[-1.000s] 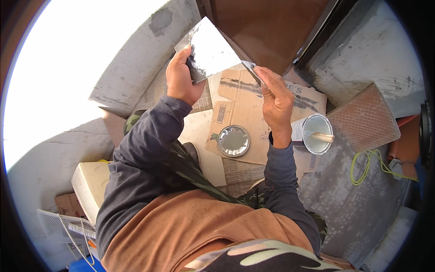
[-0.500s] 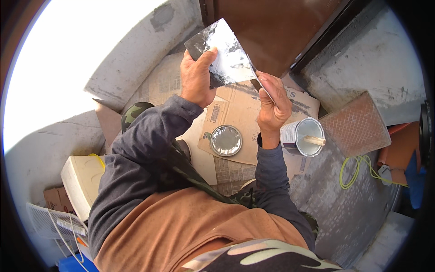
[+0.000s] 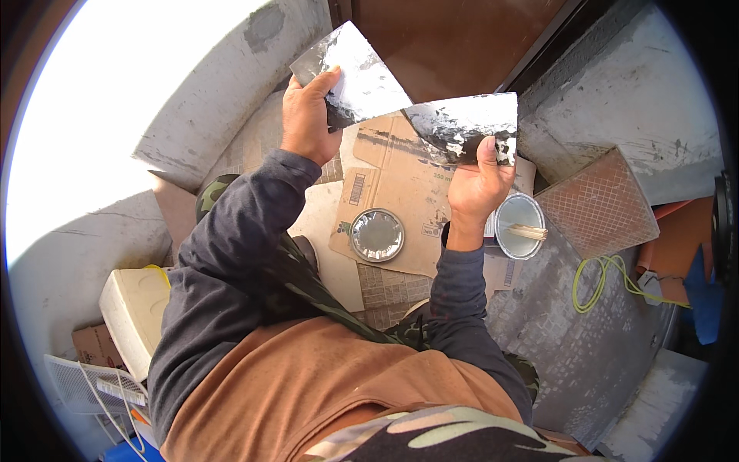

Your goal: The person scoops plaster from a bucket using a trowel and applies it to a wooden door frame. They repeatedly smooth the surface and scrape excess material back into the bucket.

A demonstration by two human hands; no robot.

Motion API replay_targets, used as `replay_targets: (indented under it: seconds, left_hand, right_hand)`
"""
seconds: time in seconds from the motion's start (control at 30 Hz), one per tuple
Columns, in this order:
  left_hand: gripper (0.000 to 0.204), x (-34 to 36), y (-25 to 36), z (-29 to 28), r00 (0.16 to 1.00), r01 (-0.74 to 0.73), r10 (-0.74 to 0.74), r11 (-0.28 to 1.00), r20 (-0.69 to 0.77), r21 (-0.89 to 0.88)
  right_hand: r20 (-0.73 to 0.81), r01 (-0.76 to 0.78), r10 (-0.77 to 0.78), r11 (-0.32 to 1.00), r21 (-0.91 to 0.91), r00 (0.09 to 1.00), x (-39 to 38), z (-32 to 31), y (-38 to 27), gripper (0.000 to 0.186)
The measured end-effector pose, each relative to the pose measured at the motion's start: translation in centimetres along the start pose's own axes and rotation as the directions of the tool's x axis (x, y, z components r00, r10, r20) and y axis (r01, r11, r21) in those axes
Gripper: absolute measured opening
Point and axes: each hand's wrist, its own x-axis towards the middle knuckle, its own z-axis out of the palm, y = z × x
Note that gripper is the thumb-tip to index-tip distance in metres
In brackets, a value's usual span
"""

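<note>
Closed round the lower left side of a flat dark plate [image 3: 366,81] smeared with white paste is my left hand [image 3: 306,122], its thumb pressed on the top face. My right hand [image 3: 479,189] grips a second paste-smeared plate [image 3: 462,115] at its near edge, thumb on top. The two plates meet or overlap near their adjoining edges; I cannot tell if they touch. Just right of my right wrist stands an open round can [image 3: 514,246] with a wooden stick [image 3: 528,232] in it. A round silvery lid [image 3: 377,235] lies on cardboard [image 3: 419,212] below the plates.
A brown door [image 3: 454,46] is at the far side, between pale walls. To the right, a reddish tile with a grid pattern [image 3: 596,204] leans near a yellow-green cord [image 3: 589,296]. On the left are a cream container [image 3: 131,308] and a white mesh basket [image 3: 88,381].
The right-hand plate has swung from nearly edge-on to face up, and my right hand has turned with it. My left hand and its plate have shifted slightly left and away.
</note>
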Motion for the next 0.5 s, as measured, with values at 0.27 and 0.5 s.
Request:
replay_targets:
  seconds: [0.27, 0.5]
  left_hand:
    - [0.025, -1.5, -1.8, 0.6, 0.995, -0.023, 0.029, 0.998, 0.091, -0.061]
    - [0.028, -1.9, -0.5, 0.1, 0.991, -0.022, 0.027, 0.999, 0.128, -0.041]
  right_hand:
    - [0.402, 0.472, -0.311, 0.780, -0.411, 0.862, -1.7, 0.9, 0.8, 0.020]
    - [0.597, 0.657, -0.291, 0.455, -0.601, 0.747, 0.0, -1.5, 1.9, 0.021]
